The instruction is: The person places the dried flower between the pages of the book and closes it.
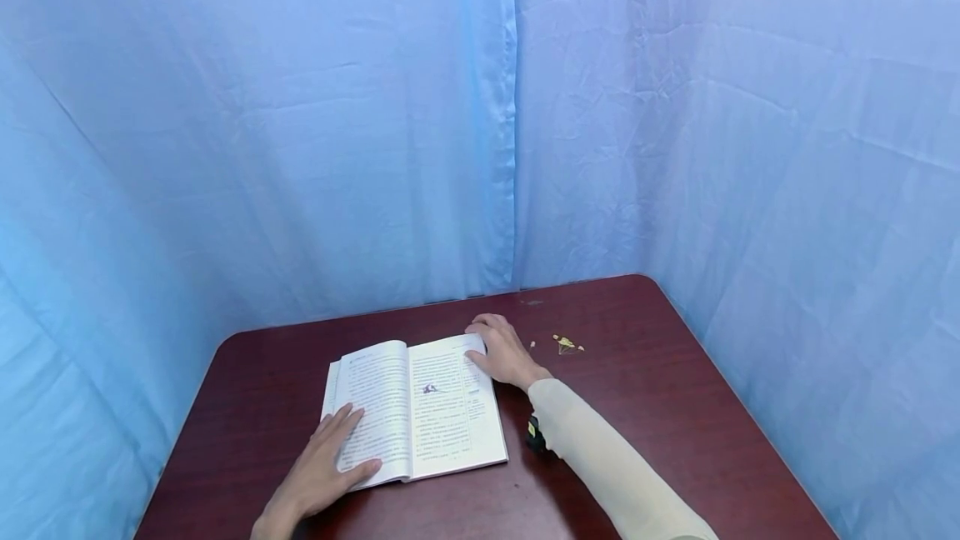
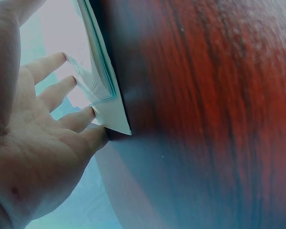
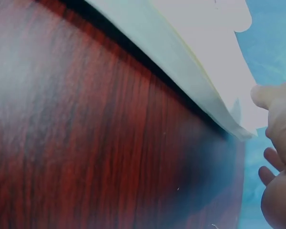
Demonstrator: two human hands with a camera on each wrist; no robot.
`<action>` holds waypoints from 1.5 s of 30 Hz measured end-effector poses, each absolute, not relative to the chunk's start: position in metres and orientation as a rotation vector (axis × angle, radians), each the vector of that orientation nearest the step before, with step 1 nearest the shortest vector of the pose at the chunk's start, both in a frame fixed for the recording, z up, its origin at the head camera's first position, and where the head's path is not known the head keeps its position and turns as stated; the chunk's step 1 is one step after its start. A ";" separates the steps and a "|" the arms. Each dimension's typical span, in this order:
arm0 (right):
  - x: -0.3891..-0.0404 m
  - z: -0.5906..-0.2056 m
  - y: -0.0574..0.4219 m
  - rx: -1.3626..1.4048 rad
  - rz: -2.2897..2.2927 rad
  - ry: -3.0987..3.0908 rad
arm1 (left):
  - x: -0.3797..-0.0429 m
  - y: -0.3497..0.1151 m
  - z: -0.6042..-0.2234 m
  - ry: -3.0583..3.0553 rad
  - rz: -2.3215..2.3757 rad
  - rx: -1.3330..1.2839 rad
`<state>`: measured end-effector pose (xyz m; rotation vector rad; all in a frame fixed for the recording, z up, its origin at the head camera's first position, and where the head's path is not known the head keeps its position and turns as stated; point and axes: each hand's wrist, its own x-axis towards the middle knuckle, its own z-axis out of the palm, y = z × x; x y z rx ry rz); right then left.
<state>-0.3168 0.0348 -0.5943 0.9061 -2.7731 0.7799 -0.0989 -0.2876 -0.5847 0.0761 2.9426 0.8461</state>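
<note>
An open book (image 1: 442, 432) with printed text and a small dark picture lies on the dark red table. My left hand (image 1: 318, 461) rests on the lower left page, fingers spread and thumb near the bottom edge. The left wrist view shows that hand's fingers (image 2: 57, 93) at the edge of the page stack. My right hand (image 1: 504, 350) is at the book's upper right corner, thumb over the page and the other fingers past the far edge. The right wrist view shows the right thumb (image 3: 264, 97) beside the page edge, with fingertips lower down, apart from the paper.
Small yellow scraps (image 1: 566, 343) lie on the table (image 1: 637, 407) to the right of my right hand. A dark band with a yellow-green patch (image 1: 534, 433) is at the right sleeve (image 1: 600, 457). Blue curtains (image 1: 375, 148) hang behind the table and along both sides.
</note>
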 end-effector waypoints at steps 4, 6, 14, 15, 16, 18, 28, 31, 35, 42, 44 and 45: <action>-0.318 -0.592 0.032 0.866 0.833 -2.690 | -0.099 -0.287 -0.585 2.951 0.847 0.084; -0.317 -0.591 0.031 0.855 0.860 -2.669 | -0.099 -0.287 -0.585 2.956 0.844 0.086; -0.315 -0.587 0.029 0.859 0.935 -2.655 | -0.099 -0.288 -0.586 2.963 0.837 0.088; -0.315 -0.587 0.029 0.865 0.934 -2.654 | -0.099 -0.288 -0.587 2.965 0.839 0.090; -0.315 -0.586 0.029 0.872 0.930 -2.649 | -0.099 -0.288 -0.587 2.968 0.839 0.091; -0.314 -0.585 0.029 0.884 0.926 -2.642 | -0.099 -0.288 -0.587 2.972 0.840 0.094; -0.304 -0.584 0.030 0.857 1.069 -2.756 | -0.100 -0.288 -0.587 2.951 0.834 0.080; -0.296 -0.581 0.033 0.842 1.131 -2.787 | -0.099 -0.288 -0.587 2.950 0.838 0.081; -0.285 -0.577 0.039 0.853 1.152 -2.827 | -0.099 -0.288 -0.587 2.960 0.849 0.095; -0.268 -0.577 0.044 0.930 1.198 -2.839 | -0.101 -0.290 -0.587 2.971 0.867 0.104; -0.264 -0.577 0.045 0.963 1.220 -2.829 | -0.101 -0.291 -0.588 2.982 0.875 0.113; -0.262 -0.576 0.046 0.981 1.226 -2.827 | -0.101 -0.291 -0.589 2.988 0.878 0.118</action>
